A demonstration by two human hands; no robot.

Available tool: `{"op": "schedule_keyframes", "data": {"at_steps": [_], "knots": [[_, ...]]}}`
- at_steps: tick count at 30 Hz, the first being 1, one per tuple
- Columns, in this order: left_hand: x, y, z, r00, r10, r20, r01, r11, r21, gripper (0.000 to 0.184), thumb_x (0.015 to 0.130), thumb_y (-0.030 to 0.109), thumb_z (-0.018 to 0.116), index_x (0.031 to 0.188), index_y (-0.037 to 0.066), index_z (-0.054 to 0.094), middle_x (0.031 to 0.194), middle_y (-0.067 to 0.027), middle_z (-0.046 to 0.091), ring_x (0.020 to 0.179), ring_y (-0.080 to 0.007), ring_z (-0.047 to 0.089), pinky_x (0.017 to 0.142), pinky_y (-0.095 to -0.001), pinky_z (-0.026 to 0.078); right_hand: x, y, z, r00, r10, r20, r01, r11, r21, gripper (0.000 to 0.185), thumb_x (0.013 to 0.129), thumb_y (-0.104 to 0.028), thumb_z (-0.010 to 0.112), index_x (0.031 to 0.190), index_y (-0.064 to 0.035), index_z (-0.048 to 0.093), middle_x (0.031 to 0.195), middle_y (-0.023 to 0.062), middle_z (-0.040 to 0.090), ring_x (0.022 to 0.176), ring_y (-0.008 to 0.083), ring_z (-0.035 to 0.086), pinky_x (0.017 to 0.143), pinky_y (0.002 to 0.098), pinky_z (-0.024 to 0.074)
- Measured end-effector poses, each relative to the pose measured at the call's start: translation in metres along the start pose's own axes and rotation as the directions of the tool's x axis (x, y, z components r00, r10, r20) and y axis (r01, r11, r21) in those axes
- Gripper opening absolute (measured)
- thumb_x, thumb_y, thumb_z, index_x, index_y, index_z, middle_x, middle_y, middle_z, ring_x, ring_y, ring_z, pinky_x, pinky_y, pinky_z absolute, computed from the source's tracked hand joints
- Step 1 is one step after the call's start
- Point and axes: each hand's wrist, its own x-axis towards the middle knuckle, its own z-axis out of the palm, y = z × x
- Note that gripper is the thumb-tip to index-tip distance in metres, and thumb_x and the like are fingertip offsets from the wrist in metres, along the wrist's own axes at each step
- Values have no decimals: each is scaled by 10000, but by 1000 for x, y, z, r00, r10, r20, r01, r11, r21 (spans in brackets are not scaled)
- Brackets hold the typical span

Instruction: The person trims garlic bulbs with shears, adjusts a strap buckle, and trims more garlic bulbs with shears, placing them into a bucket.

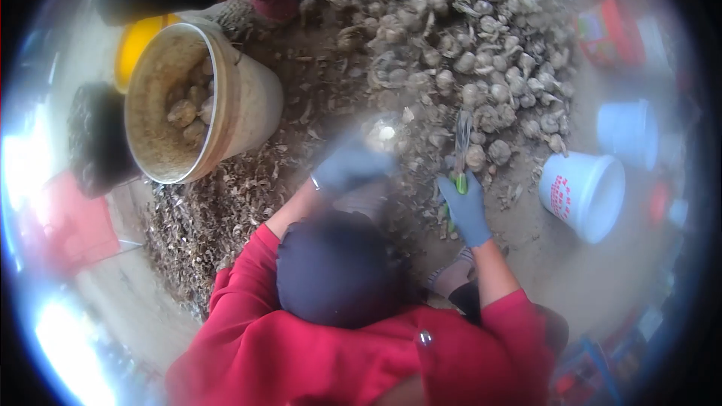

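- Right grip (467,213): closed around the green-handled tool (461,183).
- Left grip (352,166): blurred — finger closure unclear — beside a pale bulb (384,134), whitish, smeared, brightest mid-surface.
- Beyond: piled garlic (492,68), dusty, papery, grey-white.

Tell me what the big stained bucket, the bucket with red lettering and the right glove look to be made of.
Stained bucket: likely plastic, dull and dirt-marked, with a smooth, thick moulded rim.
Red-lettered bucket: probably plastic, pale and smooth, with printing on its wall.
Right glove: matt grey-blue, fitting closely; knit or coated fabric, I can't tell which.
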Motion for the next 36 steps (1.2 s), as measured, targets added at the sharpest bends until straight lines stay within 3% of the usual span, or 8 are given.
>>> {"op": "schedule_keyframes", "data": {"at_steps": [6,16,19,22,25,29,32,36], "knots": [[-11,-13,-23,982,187,-4,-153,817,555,695,932,632,361,1222,22,527,991,-154,619,708,-219,585,615,-307,474,-22,-28,-4,984,-108,140,144,949,-280,572,796,-292,681,1295,-62,524,1110,216,627,1027,365,625,899,415,496],[2,-46,-11,985,50,-167,-6,967,253,757,909,729,258,1140,69,548,685,-152,614,461,-228,584,383,-265,452,-8,-37,11,991,-40,126,-3,946,325,650,764,-221,781,1317,-31,497,981,28,619,789,112,576,768,281,505],[4,-37,9,967,-253,-18,253,966,60,753,902,739,253,1178,98,536,675,-150,635,465,-220,609,375,-253,464,5,-35,23,943,-334,13,328,934,144,618,790,-249,759,1302,-19,502,974,16,610,789,98,569,740,271,503],[2,-35,14,892,-452,30,445,887,126,757,897,748,237,1210,121,524,665,-150,656,467,-202,621,372,-252,467,10,-29,18,966,-238,103,226,967,114,565,816,-271,731,1277,-16,524,1010,28,615,850,94,572,776,265,494],[3,-30,5,934,-357,20,314,846,432,655,943,661,315,1214,101,522,686,-95,660,530,-147,618,474,-243,490,2,-38,1,952,84,296,-215,868,448,521,833,-280,706,1255,-20,549,1045,53,621,909,109,573,819,267,475],[11,-60,-33,997,-61,57,14,801,598,555,969,454,507,1338,46,433,1078,-69,617,968,-122,590,819,-253,484,-3,-35,2,979,119,166,-196,780,594,474,852,-254,680,1242,-11,566,966,10,597,837,77,538,751,236,450],[-6,10,42,975,-222,-28,217,905,366,640,926,315,629,1435,52,343,1366,-105,437,1241,-185,446,992,-329,428,-13,-31,-3,989,126,72,-145,874,465,433,881,-253,649,1226,-2,576,993,27,612,842,101,556,756,238,456],[-2,-39,15,984,-107,144,75,974,214,730,783,96,772,1401,70,384,1301,-73,491,1188,-140,469,1000,-307,418,2,-25,23,994,-50,94,-9,843,537,373,919,-235,607,1210,-4,581,900,24,607,782,113,570,705,253,474]]}}
